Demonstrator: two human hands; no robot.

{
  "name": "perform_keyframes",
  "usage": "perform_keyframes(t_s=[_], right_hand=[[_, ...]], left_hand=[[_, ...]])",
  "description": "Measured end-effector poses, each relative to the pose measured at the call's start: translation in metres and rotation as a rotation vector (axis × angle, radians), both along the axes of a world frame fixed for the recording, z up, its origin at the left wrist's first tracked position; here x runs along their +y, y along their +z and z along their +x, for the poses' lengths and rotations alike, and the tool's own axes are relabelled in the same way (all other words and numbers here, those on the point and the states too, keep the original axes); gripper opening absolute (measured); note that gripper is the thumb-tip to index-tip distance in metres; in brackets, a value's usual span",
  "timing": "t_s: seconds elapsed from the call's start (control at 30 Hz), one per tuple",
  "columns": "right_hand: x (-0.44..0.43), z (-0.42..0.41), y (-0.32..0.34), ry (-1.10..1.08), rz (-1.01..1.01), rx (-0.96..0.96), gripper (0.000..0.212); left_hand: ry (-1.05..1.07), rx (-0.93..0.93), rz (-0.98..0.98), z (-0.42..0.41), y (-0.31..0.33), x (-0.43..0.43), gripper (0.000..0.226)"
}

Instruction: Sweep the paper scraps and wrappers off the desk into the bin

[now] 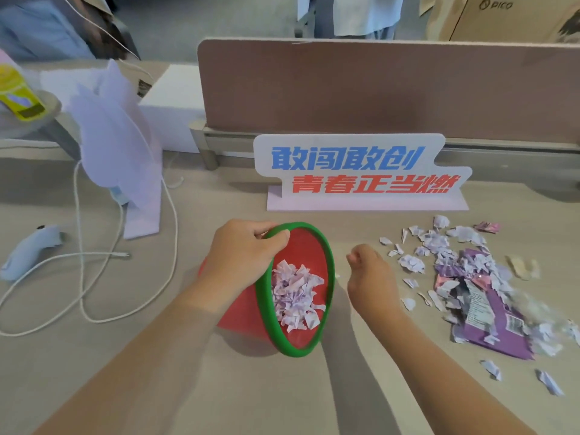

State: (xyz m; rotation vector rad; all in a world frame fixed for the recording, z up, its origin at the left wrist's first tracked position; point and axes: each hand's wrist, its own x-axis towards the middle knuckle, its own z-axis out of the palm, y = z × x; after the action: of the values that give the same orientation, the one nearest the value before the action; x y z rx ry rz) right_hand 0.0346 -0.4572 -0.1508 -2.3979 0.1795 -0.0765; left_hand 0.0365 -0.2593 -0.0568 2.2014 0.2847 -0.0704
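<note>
— Head view on my screen: left hand (243, 246) has the red bin (248, 312) by its green rim (328, 265), thumb over the top edge and fingers curled round it, closed on the rim. The bin is tipped on its side on the desk (219, 387), mouth turned to the right.

— Anything in it?

— A clump of torn pale-purple paper scraps (295, 293) lies against the lower inner wall.

— And the other hand?

— Right hand (365, 271) hangs just beside the bin's mouth, fingers loosely curled inward; I cannot tell whether it holds a scrap. It does not touch the bin.

— Where is the rest of the litter?

— To the right of that hand: scattered paper bits (436, 246), a large purple wrapper (489, 321) lying flat under some of them, a small pink wrapper (488, 227) at the far edge, two stray scraps (491, 368) nearer me. Behind stands a white sign (354, 171) with blue and red lettering; at left, a white cable (81, 255) loops across the desk.
</note>
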Motion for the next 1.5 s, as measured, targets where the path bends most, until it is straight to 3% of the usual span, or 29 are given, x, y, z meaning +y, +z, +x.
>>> perform_keyframes(t_s=[0.13, 0.3, 0.4, 0.47, 0.53, 0.7, 0.8, 0.93, 1.03, 1.1, 1.17, 1.23, 1.33, 1.43, 1.5], right_hand=[[0.052, -0.028, 0.037, 0.297, 0.021, -0.009, 0.024], [0.093, -0.032, 0.018, 0.508, -0.164, 0.014, 0.064], [0.094, -0.036, 0.016, 0.56, -0.099, -0.02, 0.049], [0.088, -0.039, 0.023, 0.543, -0.01, -0.023, 0.036], [0.075, -0.042, 0.029, 0.473, 0.055, -0.025, 0.033], [0.012, -0.048, 0.014, 0.004, 0.067, -0.196, 0.021], [-0.02, -0.035, -0.017, -0.058, -0.067, 0.001, 0.029], [-0.038, 0.001, -0.057, 0.113, -0.406, 0.243, 0.057], [-0.038, 0.006, -0.082, 0.167, -0.546, 0.327, 0.057], [-0.033, -0.005, -0.087, 0.165, -0.532, 0.152, 0.036], [-0.036, -0.012, -0.096, 0.18, -0.553, -0.145, 0.022], [-0.04, -0.011, -0.096, 0.182, -0.529, -0.205, 0.022], [-0.043, 0.006, -0.095, 0.162, -0.452, 0.05, 0.028], [-0.033, 0.022, -0.061, -0.069, -0.109, 0.154, 0.021], [-0.008, 0.019, -0.02, -0.167, 0.142, 0.007, 0.019]], left_hand=[[-0.018, -0.026, 0.013, -0.001, -0.002, 0.001, 0.006], [-0.039, -0.051, 0.012, -0.006, 0.0, 0.003, 0.008], [-0.04, -0.041, 0.016, -0.007, 0.003, 0.004, 0.01], [-0.051, -0.035, -0.003, -0.009, 0.004, 0.003, 0.02], [-0.047, -0.026, -0.022, -0.01, 0.003, 0.002, 0.014], [-0.049, -0.001, -0.019, -0.009, 0.003, 0.004, 0.013], [-0.026, 0.015, -0.055, -0.007, 0.002, 0.009, 0.008], [0.005, -0.011, -0.054, -0.006, 0.001, 0.008, 0.008], [0.024, 0.001, -0.062, -0.006, -0.001, 0.004, 0.008], [0.028, 0.008, -0.05, -0.005, -0.001, 0.001, 0.007], [0.035, 0.011, -0.05, -0.006, 0.0, 0.0, 0.007], [0.048, 0.02, -0.067, -0.006, 0.0, 0.0, 0.008], [0.051, 0.033, -0.074, -0.006, 0.002, 0.003, 0.008], [0.068, 0.033, -0.098, -0.006, 0.003, 0.005, 0.008], [0.072, 0.029, -0.103, -0.006, 0.004, 0.004, 0.008]])
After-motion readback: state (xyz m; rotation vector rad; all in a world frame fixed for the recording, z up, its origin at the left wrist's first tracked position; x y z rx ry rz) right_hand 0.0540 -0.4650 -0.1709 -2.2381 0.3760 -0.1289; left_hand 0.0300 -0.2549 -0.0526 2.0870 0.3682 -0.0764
